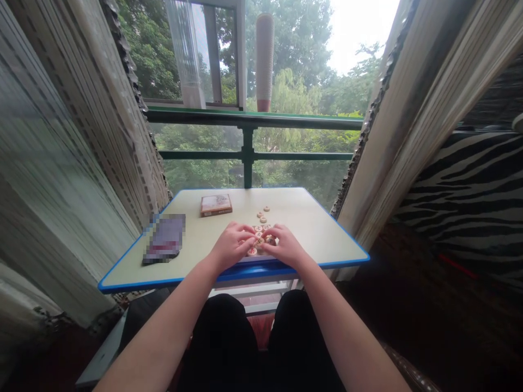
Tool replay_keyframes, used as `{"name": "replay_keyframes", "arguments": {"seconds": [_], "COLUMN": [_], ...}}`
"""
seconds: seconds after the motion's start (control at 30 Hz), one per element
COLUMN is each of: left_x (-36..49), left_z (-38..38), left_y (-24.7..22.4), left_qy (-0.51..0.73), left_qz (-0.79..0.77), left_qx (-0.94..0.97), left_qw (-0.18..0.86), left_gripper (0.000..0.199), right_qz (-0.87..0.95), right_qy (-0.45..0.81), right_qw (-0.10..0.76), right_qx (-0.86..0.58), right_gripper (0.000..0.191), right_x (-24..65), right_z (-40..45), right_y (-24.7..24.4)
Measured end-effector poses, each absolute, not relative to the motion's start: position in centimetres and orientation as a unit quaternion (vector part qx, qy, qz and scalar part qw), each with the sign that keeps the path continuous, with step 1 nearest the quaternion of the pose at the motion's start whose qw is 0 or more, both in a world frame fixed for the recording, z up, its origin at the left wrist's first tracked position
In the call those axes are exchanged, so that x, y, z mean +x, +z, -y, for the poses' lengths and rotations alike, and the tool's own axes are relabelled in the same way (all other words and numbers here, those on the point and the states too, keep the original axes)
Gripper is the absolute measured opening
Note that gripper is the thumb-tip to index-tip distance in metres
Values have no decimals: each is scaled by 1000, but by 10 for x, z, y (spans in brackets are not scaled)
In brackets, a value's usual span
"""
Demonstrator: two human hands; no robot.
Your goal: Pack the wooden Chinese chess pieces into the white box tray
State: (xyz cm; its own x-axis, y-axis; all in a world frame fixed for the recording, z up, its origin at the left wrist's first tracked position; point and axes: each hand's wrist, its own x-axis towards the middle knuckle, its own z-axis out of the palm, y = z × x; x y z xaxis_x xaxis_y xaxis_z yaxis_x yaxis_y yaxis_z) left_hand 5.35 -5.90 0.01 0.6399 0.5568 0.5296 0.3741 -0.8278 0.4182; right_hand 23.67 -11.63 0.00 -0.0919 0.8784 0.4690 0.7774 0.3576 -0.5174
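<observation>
Several round wooden pieces with characters (252, 251) lie close together in a tray near the table's front edge, between my hands. My left hand (233, 244) is at the left side of this group, its fingers curved over the pieces. From the right, my right hand (285, 244) reaches in with bent fingers at the pieces. Whether either hand grips a piece is too small to tell. Beyond my fingertips, a few loose round pieces (263, 220) rest on the table.
The pale table (327, 234) has a blue rim. A flat brown box (216, 204) lies at its back left, and a blurred-out dark item (164, 238) at the left. Curtains flank the table; a green railing (200, 155) stands behind it.
</observation>
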Motion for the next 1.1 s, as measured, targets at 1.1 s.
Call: {"name": "replay_keyframes", "arguments": {"seconds": [1.1], "left_x": [50], "left_z": [64], "left_y": [2], "left_qy": [398], "left_qz": [-287], "left_qx": [862], "left_qw": [130], "left_gripper": [24], "right_qz": [746], "right_qy": [9], "right_qw": [334], "right_qx": [-576], "right_gripper": [14], "right_x": [231], "right_z": [123], "right_y": [1]}}
